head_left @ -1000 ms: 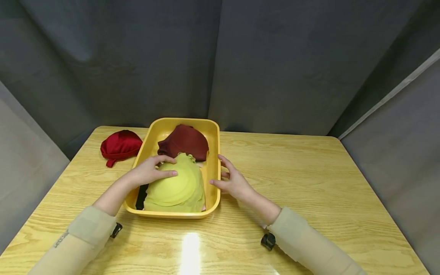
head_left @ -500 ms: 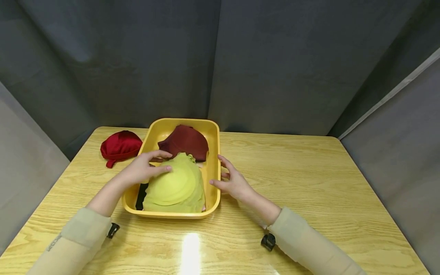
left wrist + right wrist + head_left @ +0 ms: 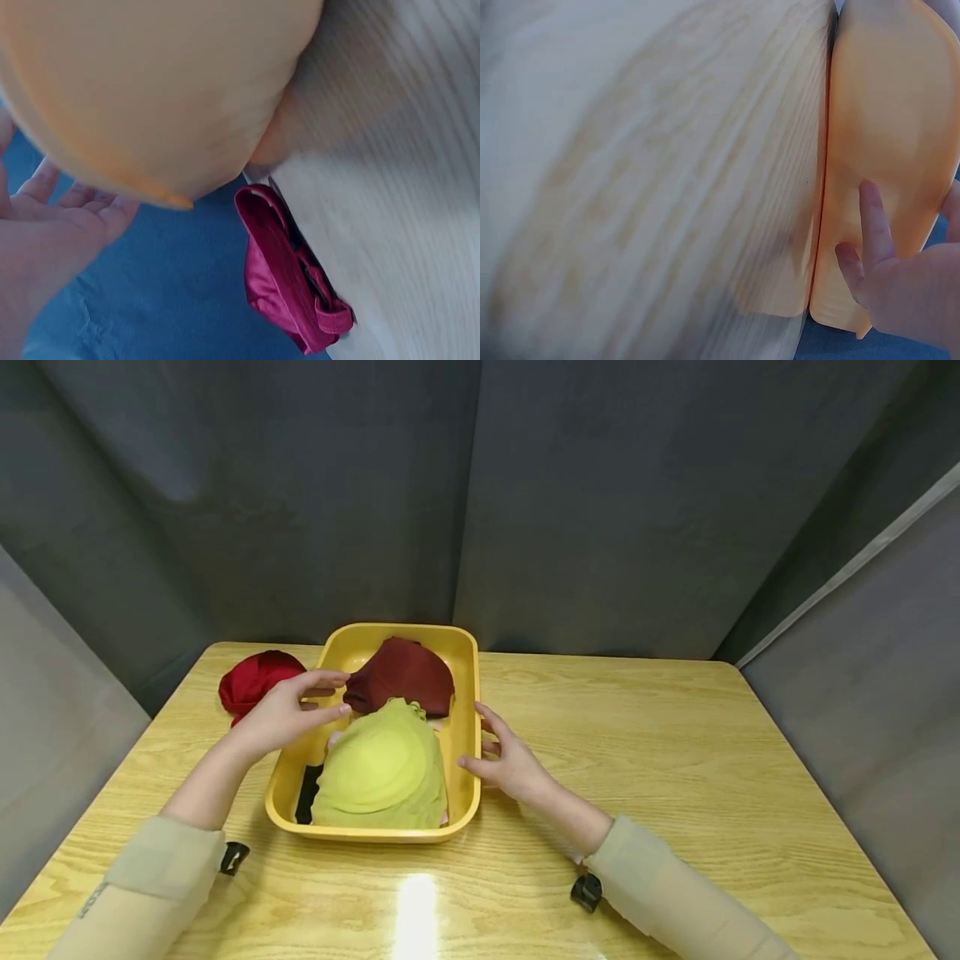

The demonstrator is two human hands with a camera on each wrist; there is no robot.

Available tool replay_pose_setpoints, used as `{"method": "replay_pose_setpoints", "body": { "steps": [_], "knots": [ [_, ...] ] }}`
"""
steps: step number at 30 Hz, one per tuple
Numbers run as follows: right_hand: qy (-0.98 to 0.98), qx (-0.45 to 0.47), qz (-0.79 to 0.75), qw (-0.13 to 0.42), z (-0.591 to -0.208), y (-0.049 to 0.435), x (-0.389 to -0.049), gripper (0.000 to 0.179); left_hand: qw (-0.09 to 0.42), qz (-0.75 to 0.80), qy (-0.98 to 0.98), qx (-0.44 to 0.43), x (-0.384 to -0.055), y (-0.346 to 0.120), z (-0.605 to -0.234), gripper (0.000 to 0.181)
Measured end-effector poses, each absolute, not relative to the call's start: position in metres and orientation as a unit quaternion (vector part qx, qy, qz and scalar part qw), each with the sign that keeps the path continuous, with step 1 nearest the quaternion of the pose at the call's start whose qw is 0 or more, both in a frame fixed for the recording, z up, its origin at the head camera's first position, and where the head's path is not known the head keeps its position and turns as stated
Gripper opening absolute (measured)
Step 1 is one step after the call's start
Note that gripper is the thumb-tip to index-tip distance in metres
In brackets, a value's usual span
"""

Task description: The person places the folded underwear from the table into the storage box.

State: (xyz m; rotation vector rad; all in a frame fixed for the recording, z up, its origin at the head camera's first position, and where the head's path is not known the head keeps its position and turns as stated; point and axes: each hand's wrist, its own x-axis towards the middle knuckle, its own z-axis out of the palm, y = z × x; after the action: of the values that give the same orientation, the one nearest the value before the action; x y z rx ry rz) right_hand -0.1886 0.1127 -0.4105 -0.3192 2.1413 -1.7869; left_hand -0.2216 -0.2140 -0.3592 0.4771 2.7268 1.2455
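Note:
Inside a yellow plastic tray (image 3: pixel 463 652) lie two folded bras. The yellow bra (image 3: pixel 382 768) fills the near part, and the maroon bra (image 3: pixel 408 675) lies behind it. My left hand (image 3: pixel 288 714) hovers over the tray's left rim, fingers loosely extended, with its tips beside the maroon bra's left end. Nothing shows between its thumb and fingers. My right hand (image 3: pixel 510 760) holds the tray's right side, thumb over the rim and fingers on the outer wall (image 3: pixel 889 135). A red satin bra (image 3: pixel 258 681) rests left of the tray, partly hidden by my left hand.
A black piece (image 3: pixel 308 793) and bits of pale pink cloth (image 3: pixel 335 739) show beside and under the yellow bra. The wooden table (image 3: pixel 637 760) extends right of the tray. Grey curtains (image 3: pixel 600 527) hang behind its far edge.
My left hand has come off the yellow bra and moved left and back to the tray's left rim. The right hand and tray stay in place; the head view has shifted slightly.

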Motion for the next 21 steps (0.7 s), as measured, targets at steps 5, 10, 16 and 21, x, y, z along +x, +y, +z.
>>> {"method": "replay_pose_setpoints", "body": {
  "steps": [5,10,16,21],
  "knots": [
    [0.752,-0.111,-0.626,0.173,-0.405,0.113,-0.187,0.084,0.040,0.413,0.898,0.144,-0.224,-0.220,-0.355,0.064],
    [0.750,-0.107,-0.631,0.168,-0.419,0.115,-0.194,0.085,0.016,0.417,0.900,0.122,-0.226,-0.228,-0.348,0.066],
    [0.751,-0.107,-0.631,0.159,-0.428,0.116,-0.199,0.083,-0.018,0.426,0.900,0.088,-0.232,-0.239,-0.345,0.064],
    [0.749,-0.108,-0.633,0.164,-0.431,0.116,-0.202,0.086,-0.036,0.426,0.902,0.064,-0.239,-0.249,-0.348,0.068]
  ]
}}
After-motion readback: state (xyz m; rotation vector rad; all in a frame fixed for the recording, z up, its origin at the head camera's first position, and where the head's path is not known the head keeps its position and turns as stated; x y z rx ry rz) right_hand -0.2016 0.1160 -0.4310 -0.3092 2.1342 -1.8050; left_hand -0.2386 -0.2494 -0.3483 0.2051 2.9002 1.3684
